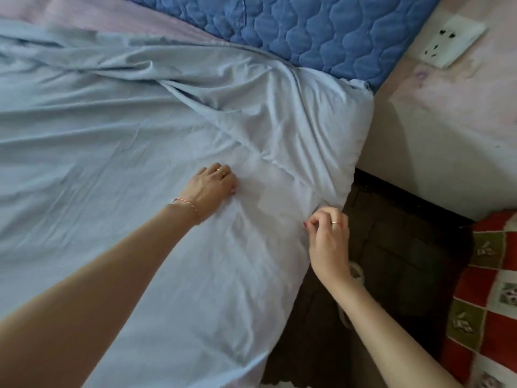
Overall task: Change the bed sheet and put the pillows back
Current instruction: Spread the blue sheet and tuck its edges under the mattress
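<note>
One pale blue sheet (117,152) is lying over most of the bed, wrinkled, w/ one blue quilted pad (302,32) showing at the far corner. Two hands working: left hand (213,184) is pressing down on the sheet, fingers curled under; right hand (328,233) is pinching the sheet's edge at the bed's side. One wall socket (453,40) upper right.

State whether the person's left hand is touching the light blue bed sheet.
Touching. The head view shows the left hand pressed down on the light blue bed sheet, fingers curled into the fabric, with creases running from under it.
</note>
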